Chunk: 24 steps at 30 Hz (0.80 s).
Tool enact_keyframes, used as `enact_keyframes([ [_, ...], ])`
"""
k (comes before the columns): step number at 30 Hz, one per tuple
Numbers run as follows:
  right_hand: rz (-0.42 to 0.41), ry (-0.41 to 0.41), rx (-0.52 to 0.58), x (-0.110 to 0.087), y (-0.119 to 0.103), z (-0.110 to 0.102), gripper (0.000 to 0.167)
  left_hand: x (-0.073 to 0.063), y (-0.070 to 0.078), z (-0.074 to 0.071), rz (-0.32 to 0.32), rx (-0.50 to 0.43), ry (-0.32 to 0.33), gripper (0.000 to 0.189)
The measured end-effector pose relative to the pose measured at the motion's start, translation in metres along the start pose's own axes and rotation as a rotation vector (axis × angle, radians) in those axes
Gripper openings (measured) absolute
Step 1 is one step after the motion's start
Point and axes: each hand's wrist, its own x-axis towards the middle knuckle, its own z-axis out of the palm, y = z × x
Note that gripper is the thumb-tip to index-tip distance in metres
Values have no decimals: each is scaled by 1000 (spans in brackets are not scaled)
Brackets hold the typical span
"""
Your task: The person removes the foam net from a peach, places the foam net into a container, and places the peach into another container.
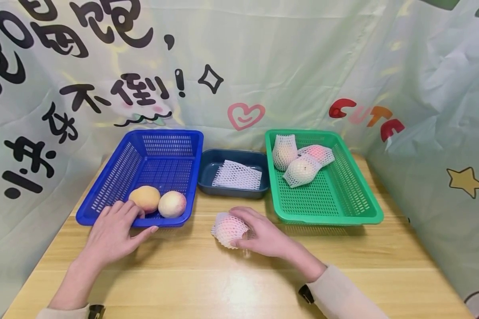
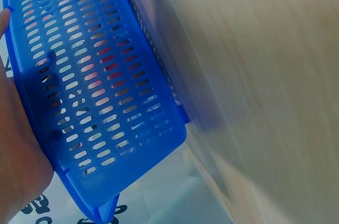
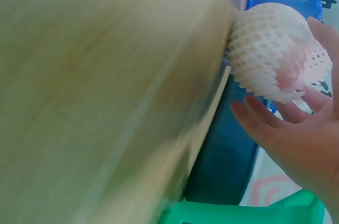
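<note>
My right hand (image 1: 263, 232) holds a pinkish peach (image 1: 228, 230) in a white foam net, over the table in front of the small dark tray. In the right wrist view the thumb is on one side of this netted peach (image 3: 275, 52) and the fingers are on the other. My left hand (image 1: 113, 232) reaches over the near rim of the blue basket (image 1: 199, 168), fingertips beside a yellow peach (image 1: 145, 198) and thumb stretched out in front of the rim. A paler peach (image 1: 171, 204) sits just right of the yellow one. The basket wall hides the left fingertips in the left wrist view.
A dark teal tray (image 1: 233, 192) with flat white foam nets (image 1: 237, 175) stands between the baskets. At the right, a green basket (image 1: 323, 208) holds several fruits in foam nets (image 1: 302, 170). A printed cloth (image 1: 303, 66) hangs behind the wooden table (image 1: 207, 283).
</note>
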Motion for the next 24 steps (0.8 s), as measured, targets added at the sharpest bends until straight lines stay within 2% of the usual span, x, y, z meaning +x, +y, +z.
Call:
enact_keyframes([
  [6,7,93,75,-11,-9,-9,80,0,-1,0,-1,1,-4,47],
  [12,-87,254,102,-26,-14,-22,71,0,0,0,1,2,-6,47],
  [15,-108,335,44,-35,-14,-32,67,1,0,-1,2,-3,-1,47],
  [18,-85,388,-65,-44,-13,-42,66,1,1,-1,2,-9,4,47],
  [24,1,400,-358,-60,0,-61,64,1,3,-3,-1,-8,7,47],
])
